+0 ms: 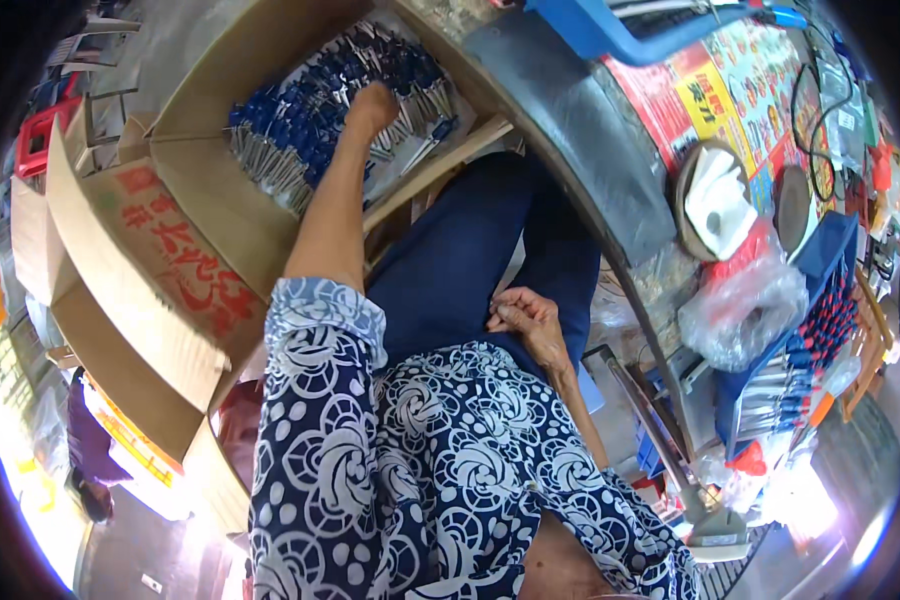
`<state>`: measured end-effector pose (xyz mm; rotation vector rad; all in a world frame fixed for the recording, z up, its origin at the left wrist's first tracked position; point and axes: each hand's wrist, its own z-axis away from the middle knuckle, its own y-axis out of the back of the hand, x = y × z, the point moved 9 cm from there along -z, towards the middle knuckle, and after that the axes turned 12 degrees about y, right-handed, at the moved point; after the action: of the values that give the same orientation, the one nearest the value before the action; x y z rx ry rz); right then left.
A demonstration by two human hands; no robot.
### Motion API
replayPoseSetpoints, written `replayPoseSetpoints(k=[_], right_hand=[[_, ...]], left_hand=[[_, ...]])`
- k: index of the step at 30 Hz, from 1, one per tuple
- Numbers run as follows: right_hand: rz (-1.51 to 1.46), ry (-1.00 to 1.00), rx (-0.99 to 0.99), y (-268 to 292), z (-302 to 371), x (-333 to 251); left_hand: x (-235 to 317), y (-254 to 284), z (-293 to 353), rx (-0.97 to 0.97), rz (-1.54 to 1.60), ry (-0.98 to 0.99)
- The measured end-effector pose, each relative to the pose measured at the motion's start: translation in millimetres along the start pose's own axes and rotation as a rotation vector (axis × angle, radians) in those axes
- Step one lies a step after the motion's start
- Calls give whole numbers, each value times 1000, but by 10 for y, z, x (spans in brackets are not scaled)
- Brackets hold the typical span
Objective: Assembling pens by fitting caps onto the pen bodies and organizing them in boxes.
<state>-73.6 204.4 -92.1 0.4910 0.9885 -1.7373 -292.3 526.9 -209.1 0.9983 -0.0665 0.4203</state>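
Observation:
A large open cardboard box point(205, 205) stands on the left, holding a heap of small tools point(295, 125) with blue handles and metal shafts that look like screwdrivers. My left arm stretches into it. At the heap, my left hand point(374, 108) shows only its back and wrist, so its fingers and anything in them are hidden. Low over my lap, by the thigh of my dark trousers point(450, 250), is my right hand point(532, 322). Its fingers are curled, thumb against forefinger. Whatever sits in that pinch is too small to make out.
A workbench edge point(580, 150) runs along my right, bearing a blue-framed tool point(630, 40), printed sheets point(730, 90) and a round holder with white paper point(715, 205). Beyond a clear plastic bag point(745, 315), a blue bin point(735, 400) holds red-and-blue-handled tools. A metal bar point(650, 420) slants below.

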Motion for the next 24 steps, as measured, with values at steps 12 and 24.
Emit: replayPoseSetpoints(k=[12,24], right_hand=[[-160,-217,164,-183,263,57],[-197,-226,154,-234,193,-22]], left_hand=[[-805,-962,202,95,527,744],[-539,-286,433,418,387,722]])
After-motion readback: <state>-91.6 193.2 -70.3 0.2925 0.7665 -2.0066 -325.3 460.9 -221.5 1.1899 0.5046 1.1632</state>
